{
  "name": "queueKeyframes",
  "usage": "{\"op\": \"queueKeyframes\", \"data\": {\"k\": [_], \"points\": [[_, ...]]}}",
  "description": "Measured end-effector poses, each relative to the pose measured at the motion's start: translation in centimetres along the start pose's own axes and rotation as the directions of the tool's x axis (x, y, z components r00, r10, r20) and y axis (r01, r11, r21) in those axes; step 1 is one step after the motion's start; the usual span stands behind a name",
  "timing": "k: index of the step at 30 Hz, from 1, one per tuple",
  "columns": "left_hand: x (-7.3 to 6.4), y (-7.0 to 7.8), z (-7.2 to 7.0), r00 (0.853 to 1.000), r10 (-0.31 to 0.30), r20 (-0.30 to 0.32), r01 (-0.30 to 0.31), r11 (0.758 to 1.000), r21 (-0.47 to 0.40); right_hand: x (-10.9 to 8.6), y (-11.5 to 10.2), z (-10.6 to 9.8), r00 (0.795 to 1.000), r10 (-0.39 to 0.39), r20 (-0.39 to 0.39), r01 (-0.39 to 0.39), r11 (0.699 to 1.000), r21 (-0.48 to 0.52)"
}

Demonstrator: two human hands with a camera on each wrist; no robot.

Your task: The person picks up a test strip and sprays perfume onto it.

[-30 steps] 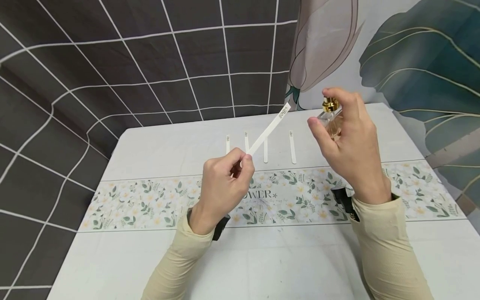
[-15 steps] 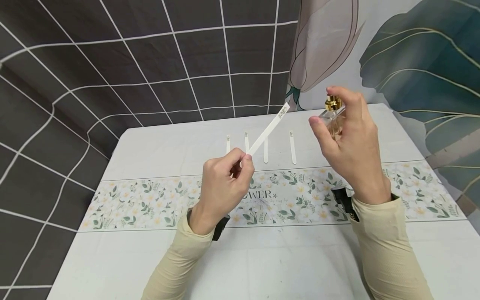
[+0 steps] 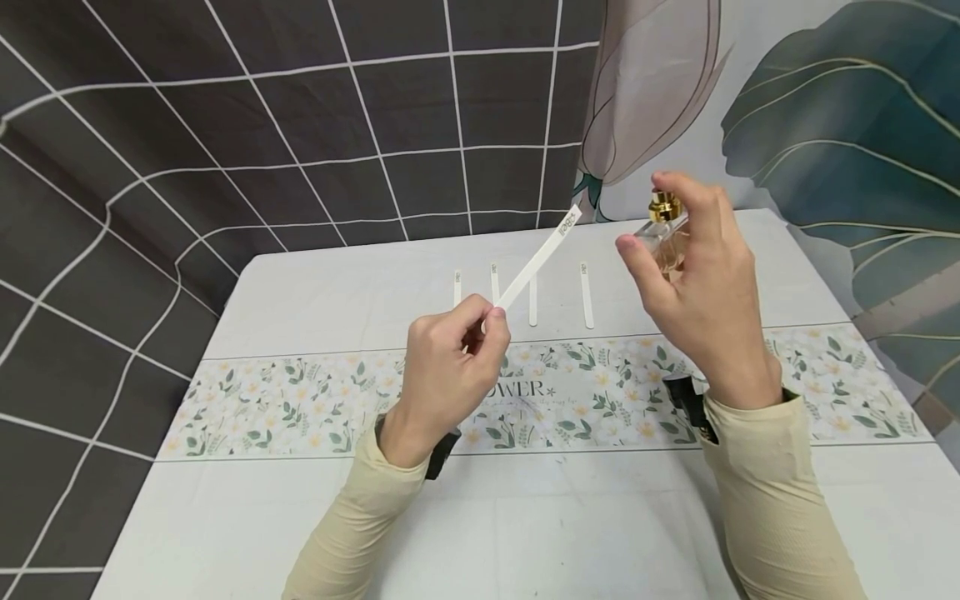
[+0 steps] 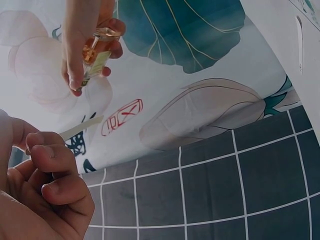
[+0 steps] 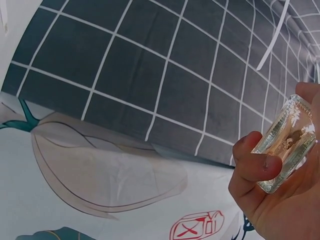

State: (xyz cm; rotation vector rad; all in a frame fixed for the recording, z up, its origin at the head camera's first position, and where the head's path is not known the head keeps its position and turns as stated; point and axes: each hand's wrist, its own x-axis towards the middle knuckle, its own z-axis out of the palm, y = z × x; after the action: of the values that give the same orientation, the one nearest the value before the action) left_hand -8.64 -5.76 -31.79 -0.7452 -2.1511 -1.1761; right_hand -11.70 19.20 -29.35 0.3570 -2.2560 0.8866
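Between thumb and index finger, my left hand (image 3: 446, 375) pinches the lower end of a white perfume test strip (image 3: 536, 262), which slants up to the right with small print at its far tip. My right hand (image 3: 708, 287) grips a clear glass perfume bottle (image 3: 670, 248) with a gold spray neck (image 3: 664, 207); the index finger rests on top of the sprayer. The nozzle end and the strip's tip are apart, with a gap between them. In the right wrist view, fingers wrap round the glass bottle (image 5: 287, 142), while the strip (image 5: 274, 40) shows at upper right.
Several more paper strips lie in a row on the white table, among them a right-hand strip (image 3: 587, 296). A flower-printed band (image 3: 285, 408) crosses the tablecloth (image 3: 300, 525). Behind stands a dark cloth (image 3: 390, 108) with white grid lines, beside a floral hanging (image 3: 847, 125).
Both hands stay nearly still with the strip and the bottle. The bottle has shifted only very slightly to the right since a second ago.
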Motion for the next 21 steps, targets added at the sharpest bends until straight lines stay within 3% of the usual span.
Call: {"op": "queueKeyframes", "data": {"k": [21], "points": [[-0.02, 0.04, 0.03, 1.000, -0.003, 0.007, 0.003, 1.000, 0.004, 0.09, -0.08, -0.10, 1.000, -0.018, 0.017, 0.018, 1.000, 0.000]]}}
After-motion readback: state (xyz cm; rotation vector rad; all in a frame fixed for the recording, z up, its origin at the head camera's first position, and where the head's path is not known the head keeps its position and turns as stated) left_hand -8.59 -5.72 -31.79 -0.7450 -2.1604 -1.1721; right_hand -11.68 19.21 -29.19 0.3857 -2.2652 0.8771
